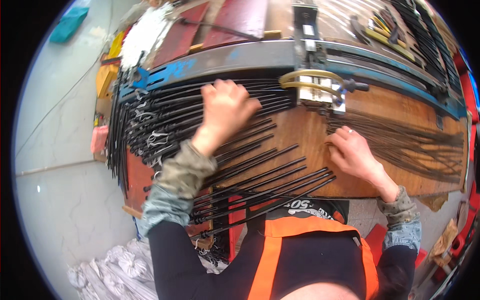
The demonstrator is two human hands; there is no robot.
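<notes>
Several long black sheathed cables [260, 165] lie fanned across a wooden workbench [395, 115]. My left hand [225, 107] presses down on the upper black cables, fingers curled over them. My right hand [352, 150] rests on the wood at the near end of a bundle of thin bare steel wires [400, 137], fingers bent around the wire ends. Between the hands stands a small metal fixture [320, 90] with brass curved bars and a black knob.
A blue-grey steel rail [240, 57] runs across the far side of the bench. More black cables and yellow-handled tools [385, 30] lie beyond it at upper right. White bundles [120, 265] lie on the floor at lower left. Yellow and pink items [102, 105] sit at the bench's left end.
</notes>
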